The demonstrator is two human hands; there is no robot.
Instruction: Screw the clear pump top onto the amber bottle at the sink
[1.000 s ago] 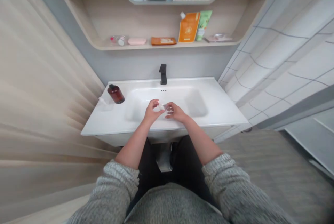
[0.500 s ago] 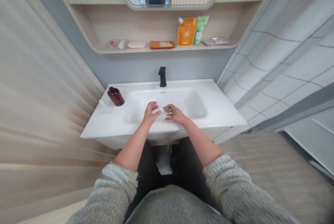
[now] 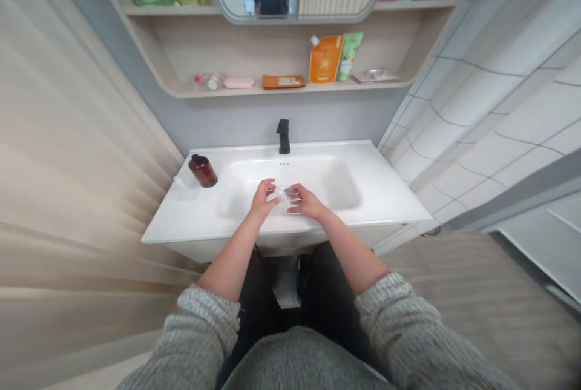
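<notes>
Over the front part of the white sink [image 3: 336, 184], my left hand [image 3: 264, 197] and my right hand [image 3: 305, 201] face each other. Between them is a small clear bottle [image 3: 290, 194] with a whitish top, lying sideways. The fingers of my right hand wrap round its clear body. My left hand's thumb and fingers close on the whitish end. Fine details of the bottle are too small to tell. Behind the hands stands a black faucet [image 3: 284, 137].
A brown bottle [image 3: 203, 171] and a clear container with a white top [image 3: 185, 189] are on the counter's left [image 3: 167, 220]. Above, a shelf [image 3: 245, 92] holds an orange pouch [image 3: 325, 60], a green tube [image 3: 349, 57] and small items. A curtain [image 3: 68, 166] hangs at the left.
The view has shifted slightly, so everything appears a little lower. Both hands keep nearly the same place and grip on the clear bottle.
</notes>
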